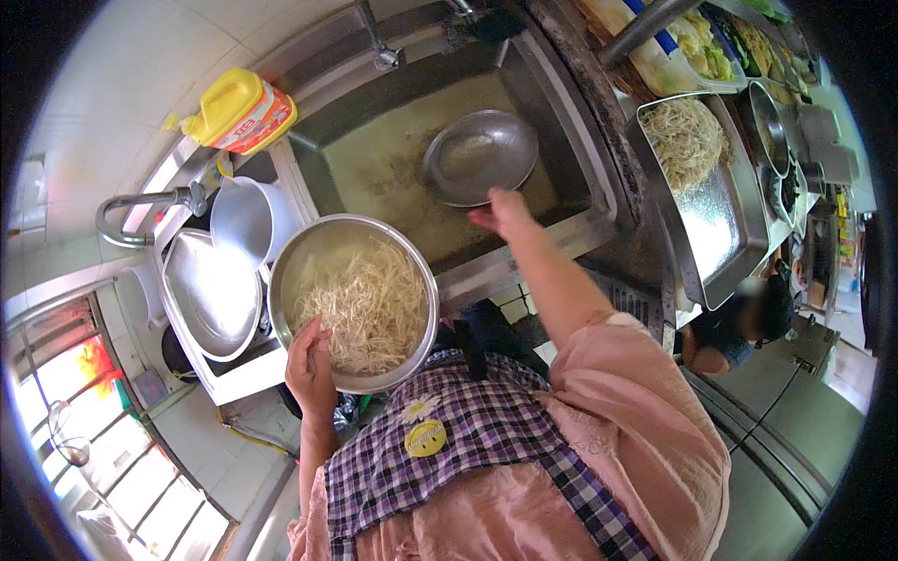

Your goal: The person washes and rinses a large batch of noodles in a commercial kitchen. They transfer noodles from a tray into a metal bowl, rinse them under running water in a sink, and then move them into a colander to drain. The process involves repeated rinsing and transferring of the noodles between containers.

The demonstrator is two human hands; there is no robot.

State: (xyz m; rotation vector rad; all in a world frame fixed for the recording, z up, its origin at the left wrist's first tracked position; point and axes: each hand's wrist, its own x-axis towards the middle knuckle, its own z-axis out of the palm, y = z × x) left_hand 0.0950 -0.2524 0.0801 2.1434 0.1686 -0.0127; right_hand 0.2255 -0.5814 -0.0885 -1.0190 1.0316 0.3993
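Observation:
Before me a round metal basin [278, 308] holds pale bean sprouts [368, 308] in some water. My left hand [312, 361] grips its near left rim, with fingertips reaching over the inside. My right hand [506, 214] is stretched out over the sink [365, 168], at the near edge of a shallow metal bowl [484, 154]. The thumb overlaps the bowl's rim and the other fingers lie just below it; whether they close on the rim is unclear. This bowl appears tilted and shows no food inside.
Left of the sink are a white bucket [245, 217], a metal colander [210, 294], a curved tap [126, 217] and a yellow detergent jug [242, 112]. At right, a metal tray [708, 224] holds more sprouts [684, 144]. A person [729, 329] sits beyond it.

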